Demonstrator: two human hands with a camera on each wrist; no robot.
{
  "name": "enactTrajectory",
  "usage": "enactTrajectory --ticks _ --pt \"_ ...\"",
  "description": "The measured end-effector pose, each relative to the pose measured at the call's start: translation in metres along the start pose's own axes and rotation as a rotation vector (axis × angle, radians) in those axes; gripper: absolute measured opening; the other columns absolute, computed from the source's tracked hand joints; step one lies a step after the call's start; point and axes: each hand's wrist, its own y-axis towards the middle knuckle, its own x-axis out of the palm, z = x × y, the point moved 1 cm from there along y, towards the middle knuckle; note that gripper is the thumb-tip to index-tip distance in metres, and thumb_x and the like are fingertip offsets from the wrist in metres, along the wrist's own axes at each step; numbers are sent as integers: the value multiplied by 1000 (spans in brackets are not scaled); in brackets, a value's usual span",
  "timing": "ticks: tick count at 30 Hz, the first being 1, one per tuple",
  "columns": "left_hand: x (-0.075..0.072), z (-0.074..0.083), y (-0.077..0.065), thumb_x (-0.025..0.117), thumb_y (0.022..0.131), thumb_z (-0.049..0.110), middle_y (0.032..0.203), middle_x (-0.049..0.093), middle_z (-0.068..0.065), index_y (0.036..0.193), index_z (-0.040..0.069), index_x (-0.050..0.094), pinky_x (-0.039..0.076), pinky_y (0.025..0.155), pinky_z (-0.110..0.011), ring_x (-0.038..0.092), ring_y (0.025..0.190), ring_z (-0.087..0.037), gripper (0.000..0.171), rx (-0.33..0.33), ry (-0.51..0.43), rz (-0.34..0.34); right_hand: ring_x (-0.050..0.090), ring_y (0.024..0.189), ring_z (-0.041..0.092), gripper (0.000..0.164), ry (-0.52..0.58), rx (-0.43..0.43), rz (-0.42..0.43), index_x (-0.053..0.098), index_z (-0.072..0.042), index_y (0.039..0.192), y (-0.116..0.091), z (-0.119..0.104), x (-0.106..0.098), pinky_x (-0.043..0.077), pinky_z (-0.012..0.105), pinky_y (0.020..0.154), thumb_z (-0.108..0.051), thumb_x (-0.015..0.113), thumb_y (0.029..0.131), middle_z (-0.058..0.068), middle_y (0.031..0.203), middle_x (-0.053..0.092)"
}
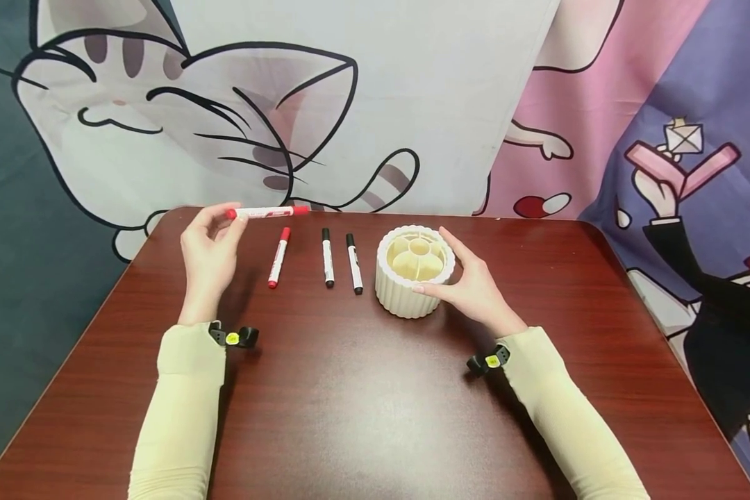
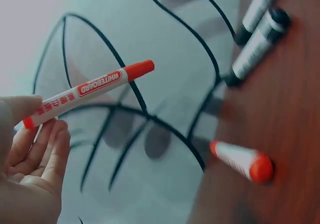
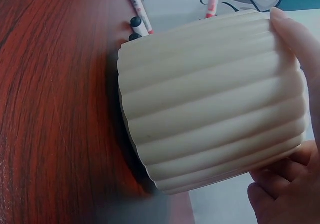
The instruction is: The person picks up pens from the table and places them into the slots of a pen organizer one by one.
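My left hand (image 1: 209, 255) pinches a red whiteboard marker (image 1: 269, 212) by one end, between thumb and fingers. The marker is raised over the far edge of the table and points right; in the left wrist view its label reads WHITEBOARD. My right hand (image 1: 475, 288) grips a cream, ribbed round pen holder (image 1: 406, 298) from its right side, thumb at the near rim and fingers round the far side. Several compartments surround a small round one inside the holder, and no marker shows in them. Its fluted wall (image 3: 210, 104) fills the right wrist view.
Between the hands, a second red marker (image 1: 279, 258) lies on the dark red wooden table (image 1: 350, 389). Two black-capped markers, one (image 1: 328, 258) and another (image 1: 355, 265), lie left of the holder. A cartoon-printed cloth (image 1: 456, 104) hangs behind the table's far edge.
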Motion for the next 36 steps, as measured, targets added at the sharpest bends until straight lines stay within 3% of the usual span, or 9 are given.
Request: enactTrajectory --ticks 7,15,18,27,36 --pt "31 32 -13 77 90 0 99 69 -6 115 -6 72 54 87 -25 68 90 -17 26 76 -250 -26 36 143 17 109 7 11 -4 32 -28 161 -1 1 0 33 54 115 -43 93 72 -9 159 37" --pt "64 55 -23 78 86 -6 98 67 -16 110 -5 73 59 83 -33 72 85 -21 25 84 -497 -114 37 142 14 106 4 4 7 33 -29 160 1 0 -1 33 52 115 -44 93 73 -10 158 38" --pt "73 60 -24 78 86 -6 98 67 -16 110 -5 73 59 85 -35 72 84 -21 24 94 -501 -140 37 143 16 107 11 -1 0 33 -28 160 2 -1 -1 32 53 115 -41 93 73 -6 159 38" --pt "101 65 -32 81 86 2 102 72 -9 112 1 76 58 79 -27 72 84 -18 26 129 -379 -205 37 143 18 108 9 8 -13 32 -29 161 2 -1 -1 33 55 114 -42 93 73 -7 160 37" --pt "128 65 -40 83 86 4 101 75 -7 112 0 76 59 82 -30 71 85 -15 27 111 -353 -277 37 143 18 108 3 -2 -9 32 -28 161 1 1 -1 32 54 115 -40 94 73 -8 160 37"
